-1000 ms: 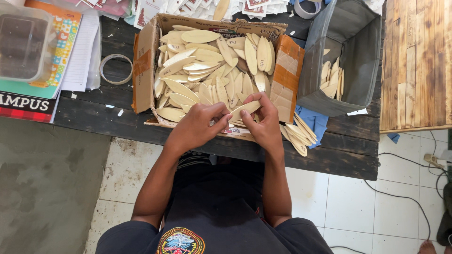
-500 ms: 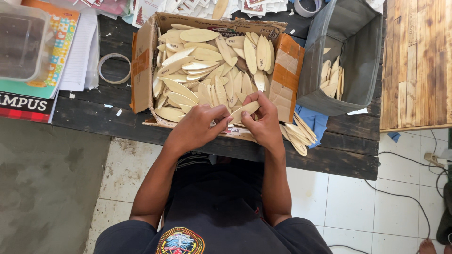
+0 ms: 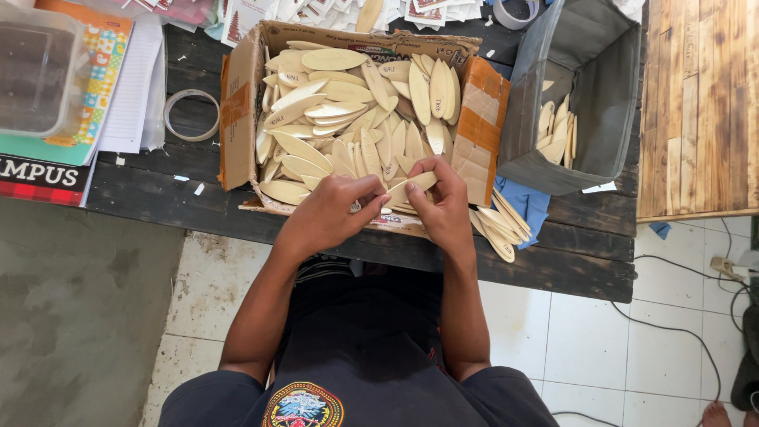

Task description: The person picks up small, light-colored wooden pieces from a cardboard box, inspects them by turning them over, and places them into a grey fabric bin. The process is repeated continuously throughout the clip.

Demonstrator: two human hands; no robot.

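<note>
Two hands meet on one pale oval wooden piece (image 3: 411, 187), at near edge of cardboard box (image 3: 237, 119). Left hand (image 3: 328, 213) pinches its lower end; right hand (image 3: 443, 205) closes fingers over upper end. Beyond hands, box brims with heap of matching wooden ovals (image 3: 348, 119). Right of right hand: small fanned stack of ovals (image 3: 498, 225) on blue cloth (image 3: 530, 205), grey bin (image 3: 601, 95) behind. Far left of left hand: tape ring (image 3: 190, 115), books (image 3: 47, 158). Dark plank table (image 3: 190, 202) beneath.

- Wooden piece (image 3: 411, 188): middle and near end covered by the fingers (image 3: 371, 190) of both hands.
- Clear plastic tub (image 3: 32, 71), far left of the fingers: cut off by the frame edge.
- Tape roll (image 3: 518, 11), beyond the fingers: cropped at top.
</note>
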